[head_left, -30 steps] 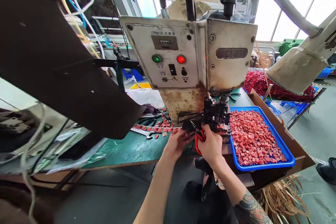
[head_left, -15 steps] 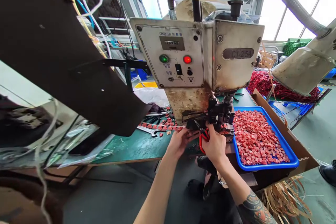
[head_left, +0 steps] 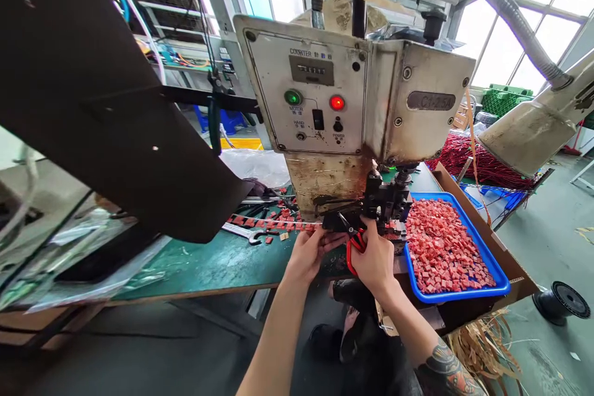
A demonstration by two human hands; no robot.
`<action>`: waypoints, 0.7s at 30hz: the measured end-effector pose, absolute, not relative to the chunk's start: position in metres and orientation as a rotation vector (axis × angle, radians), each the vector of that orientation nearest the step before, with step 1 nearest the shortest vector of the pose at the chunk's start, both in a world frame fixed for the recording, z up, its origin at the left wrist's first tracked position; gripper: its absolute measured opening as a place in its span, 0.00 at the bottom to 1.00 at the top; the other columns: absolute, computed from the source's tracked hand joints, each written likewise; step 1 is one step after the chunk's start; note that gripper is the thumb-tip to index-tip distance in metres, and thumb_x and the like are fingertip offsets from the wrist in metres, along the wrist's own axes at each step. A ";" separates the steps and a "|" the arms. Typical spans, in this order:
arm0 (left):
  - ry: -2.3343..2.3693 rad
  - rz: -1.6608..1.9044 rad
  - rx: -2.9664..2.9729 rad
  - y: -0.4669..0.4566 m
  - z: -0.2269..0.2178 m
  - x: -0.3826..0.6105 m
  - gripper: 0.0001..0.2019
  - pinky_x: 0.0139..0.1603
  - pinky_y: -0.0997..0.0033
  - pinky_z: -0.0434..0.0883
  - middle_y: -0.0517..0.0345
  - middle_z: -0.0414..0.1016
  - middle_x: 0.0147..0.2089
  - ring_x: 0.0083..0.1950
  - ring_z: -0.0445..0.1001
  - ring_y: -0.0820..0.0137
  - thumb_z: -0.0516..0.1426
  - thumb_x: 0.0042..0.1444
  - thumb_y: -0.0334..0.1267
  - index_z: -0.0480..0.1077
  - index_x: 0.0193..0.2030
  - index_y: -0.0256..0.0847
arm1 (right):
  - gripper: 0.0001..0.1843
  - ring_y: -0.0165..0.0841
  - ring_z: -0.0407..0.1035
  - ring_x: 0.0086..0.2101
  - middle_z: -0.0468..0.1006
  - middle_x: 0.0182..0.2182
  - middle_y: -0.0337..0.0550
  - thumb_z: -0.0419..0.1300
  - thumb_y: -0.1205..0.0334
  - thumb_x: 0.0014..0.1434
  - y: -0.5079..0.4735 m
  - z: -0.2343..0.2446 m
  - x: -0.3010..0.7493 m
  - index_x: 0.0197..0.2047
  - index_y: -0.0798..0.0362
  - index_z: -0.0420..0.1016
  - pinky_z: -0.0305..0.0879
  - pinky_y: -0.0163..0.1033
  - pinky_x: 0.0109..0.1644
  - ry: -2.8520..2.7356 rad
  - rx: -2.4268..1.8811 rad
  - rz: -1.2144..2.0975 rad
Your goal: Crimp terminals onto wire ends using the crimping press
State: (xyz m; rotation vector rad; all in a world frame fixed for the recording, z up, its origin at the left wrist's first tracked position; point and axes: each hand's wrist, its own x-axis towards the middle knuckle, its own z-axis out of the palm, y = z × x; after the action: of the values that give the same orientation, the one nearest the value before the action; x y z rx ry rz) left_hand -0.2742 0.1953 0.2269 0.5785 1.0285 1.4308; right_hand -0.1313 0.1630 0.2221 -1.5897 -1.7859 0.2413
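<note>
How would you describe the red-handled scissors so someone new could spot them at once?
Find the big pale machine with one green and one red light. Beneath it, left of the blue tray, the right hand holds the red-handled scissors. Unlike the plain silver wrench lying on the green table, they have bright red handles.

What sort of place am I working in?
Probably a factory workshop: a worn machine with a counter, a blue tray of small red pieces, and a heap of thin red strands.
</note>
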 end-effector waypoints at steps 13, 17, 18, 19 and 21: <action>1.084 1.449 0.541 0.194 0.232 -0.273 0.04 0.43 0.55 0.85 0.56 0.83 0.28 0.27 0.83 0.66 0.57 0.57 0.28 0.74 0.33 0.36 | 0.28 0.42 0.82 0.36 0.85 0.33 0.41 0.58 0.64 0.60 0.162 0.237 -0.130 0.65 0.52 0.68 0.65 0.37 0.35 -1.851 -1.605 0.335; 1.075 1.451 0.593 0.193 0.227 -0.273 0.02 0.42 0.57 0.84 0.58 0.80 0.25 0.27 0.82 0.66 0.61 0.53 0.30 0.72 0.30 0.37 | 0.29 0.42 0.81 0.36 0.84 0.33 0.42 0.58 0.65 0.59 0.161 0.239 -0.127 0.64 0.54 0.68 0.65 0.37 0.34 -1.821 -1.556 0.371; 1.074 1.461 0.603 0.192 0.225 -0.272 0.04 0.42 0.57 0.84 0.60 0.78 0.23 0.27 0.82 0.66 0.63 0.52 0.31 0.72 0.29 0.38 | 0.30 0.42 0.81 0.34 0.84 0.32 0.42 0.58 0.65 0.59 0.158 0.240 -0.125 0.64 0.54 0.68 0.64 0.37 0.33 -1.814 -1.526 0.390; 1.074 1.475 0.610 0.191 0.223 -0.271 0.06 0.43 0.57 0.84 0.62 0.77 0.22 0.27 0.82 0.66 0.64 0.51 0.33 0.71 0.28 0.39 | 0.29 0.41 0.80 0.32 0.83 0.31 0.41 0.57 0.65 0.58 0.153 0.240 -0.121 0.64 0.55 0.68 0.64 0.37 0.33 -1.808 -1.484 0.413; 1.075 1.511 0.625 0.189 0.219 -0.268 0.09 0.43 0.57 0.83 0.64 0.74 0.20 0.29 0.82 0.65 0.67 0.48 0.36 0.70 0.27 0.40 | 0.26 0.38 0.77 0.28 0.81 0.27 0.39 0.57 0.64 0.60 0.137 0.240 -0.112 0.61 0.56 0.70 0.63 0.36 0.31 -1.796 -1.371 0.470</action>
State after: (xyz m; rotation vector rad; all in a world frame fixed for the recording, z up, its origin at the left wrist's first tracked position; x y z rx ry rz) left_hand -0.2684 0.1894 0.2194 0.6246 1.0745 1.5114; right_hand -0.1119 0.1373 0.2405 -1.3710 -1.7965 0.4704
